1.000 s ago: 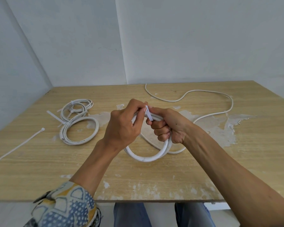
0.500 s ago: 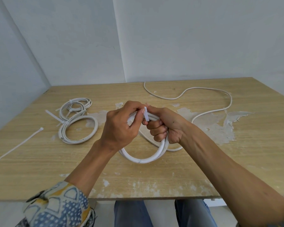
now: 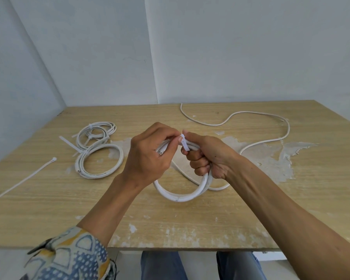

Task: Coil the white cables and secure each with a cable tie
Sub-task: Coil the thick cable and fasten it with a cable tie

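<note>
The person sits at a pale wooden table (image 3: 49, 219) and holds both hands above it, close together. The right hand (image 3: 208, 156) is clenched around one coil of thick white cable (image 3: 178, 196), with the fingers curled fully round the strands. The lower loop of the coil hangs below these fingers and touches the table. The left hand (image 3: 148, 156) has its fingers bent, and thumb and forefinger pinch a white plastic cable tie (image 3: 184, 142) which wraps over the top of the coil, just between the fingertips of the two hands. One cut end of the cable shows under the left fingers. I count three more cables. One long thin white cable (image 3: 251, 113) lies loose beyond the right fingers and passes under the held coil. Two finished coils lie well apart to the left of the left fingers: a small coil of thin white cable (image 3: 98, 126) farther away and a larger coil of thick white cable (image 3: 101, 174) nearer, touching each other. A flat white strip (image 3: 69, 143) sticks out beside them. One straight loose white cable tie (image 3: 26, 177) lies even farther left. A patterned sleeve (image 3: 73, 257) covers the left forearm.
</note>
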